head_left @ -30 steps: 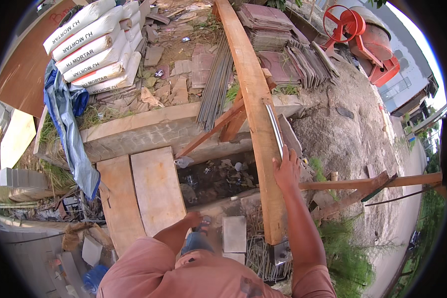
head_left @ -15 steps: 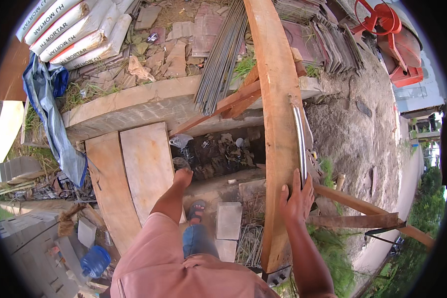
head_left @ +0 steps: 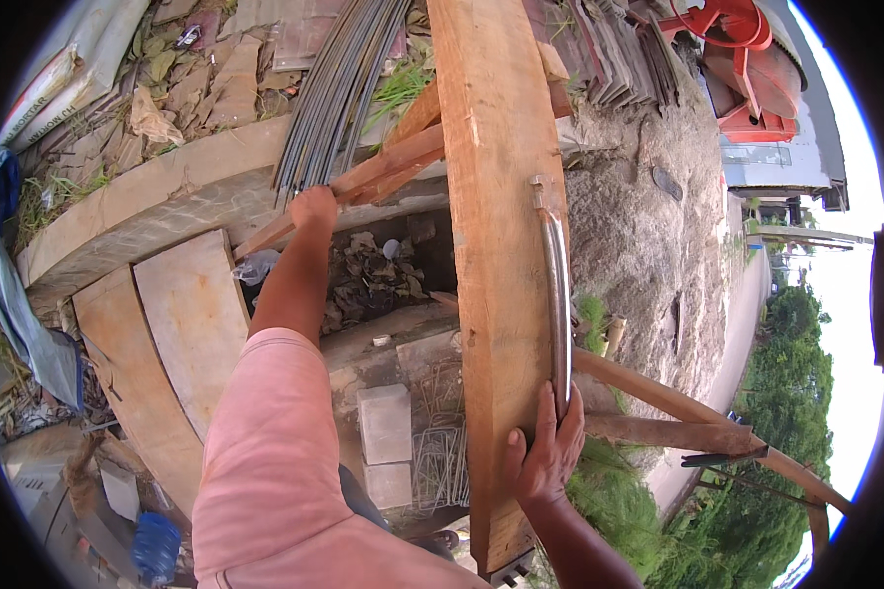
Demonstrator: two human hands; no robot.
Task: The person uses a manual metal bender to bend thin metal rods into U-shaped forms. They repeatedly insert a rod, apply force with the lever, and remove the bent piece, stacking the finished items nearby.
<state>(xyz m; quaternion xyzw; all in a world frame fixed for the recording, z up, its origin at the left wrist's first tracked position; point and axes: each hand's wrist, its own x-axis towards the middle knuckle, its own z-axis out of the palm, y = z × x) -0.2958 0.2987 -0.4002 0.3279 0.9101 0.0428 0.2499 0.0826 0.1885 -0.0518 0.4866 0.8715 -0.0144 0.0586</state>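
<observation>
A long, thick wooden beam [head_left: 496, 294] runs from the top of the view toward me. A shiny metal bar with a short head at its far end [head_left: 560, 294] lies along its right side. My right hand [head_left: 545, 442] rests on the beam with its fingers spread, fingertips touching the bar's near end. My left hand [head_left: 312, 208] is closed at the crossing wooden brace [head_left: 388, 157], beside the near ends of a bundle of steel rods [head_left: 334, 88]; what its fingers hold is hidden.
Below the brace are a debris-filled trench [head_left: 363, 275], two boards [head_left: 182, 304], concrete blocks [head_left: 385, 422] and bent steel [head_left: 437, 466]. Mortar bags [head_left: 64, 83], a blue tarp [head_left: 15, 294] and a water jug [head_left: 155, 540] are left; a red mixer [head_left: 746, 79] and timber braces [head_left: 658, 388] are right.
My left hand has moved up from lower down beside the trench to the brace and rods. My right hand stays on the beam by the bar's end. The view has shifted.
</observation>
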